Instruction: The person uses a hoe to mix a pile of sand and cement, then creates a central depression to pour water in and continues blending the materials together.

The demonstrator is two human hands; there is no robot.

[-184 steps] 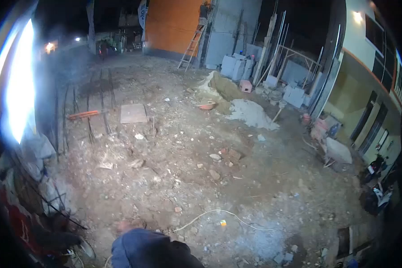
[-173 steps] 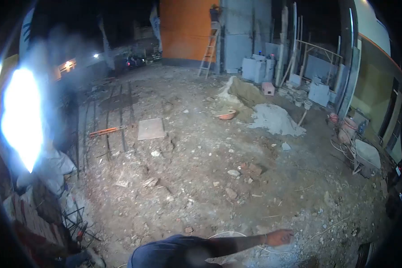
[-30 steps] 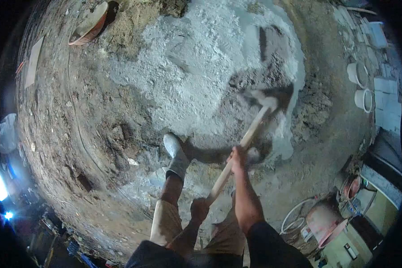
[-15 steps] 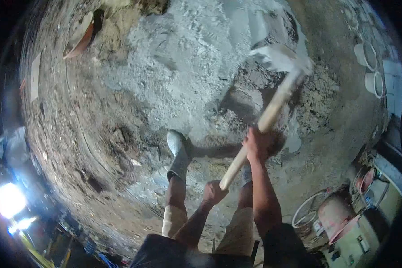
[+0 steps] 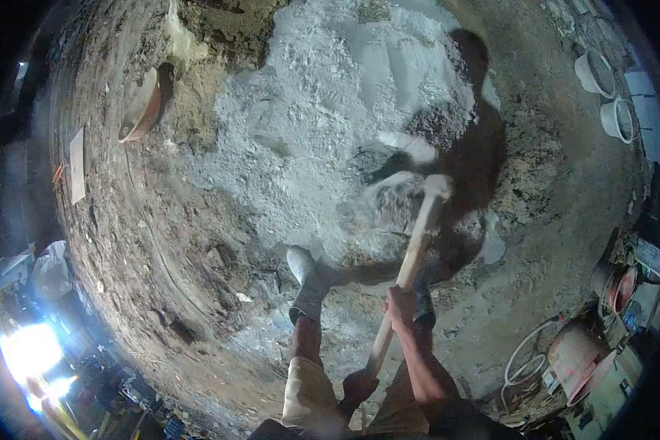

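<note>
Both my hands grip the pale wooden handle (image 5: 411,268) of a hoe. My left hand (image 5: 361,386) is closed round the handle's lower end, close to my legs. Further up the shaft, my right hand (image 5: 400,306) is wrapped round it. The hoe's head (image 5: 403,185) is low in the grey mix and partly blurred, with material around its blade. The wet grey heap (image 5: 308,117) spreads over the ground ahead of my boots (image 5: 301,265).
A reddish basin (image 5: 148,110) lies tilted at the upper left, near a flat pale board (image 5: 78,166). Two white buckets (image 5: 595,73) stand at the upper right. A stained bucket (image 5: 576,359) and a hose (image 5: 524,359) are lower right. A bright lamp (image 5: 33,350) shines lower left.
The hoe's head has come down and toward me, from the upper right into the grey mix. Both my hands have moved lower with the handle, still closed on it. The view has shifted slightly.
</note>
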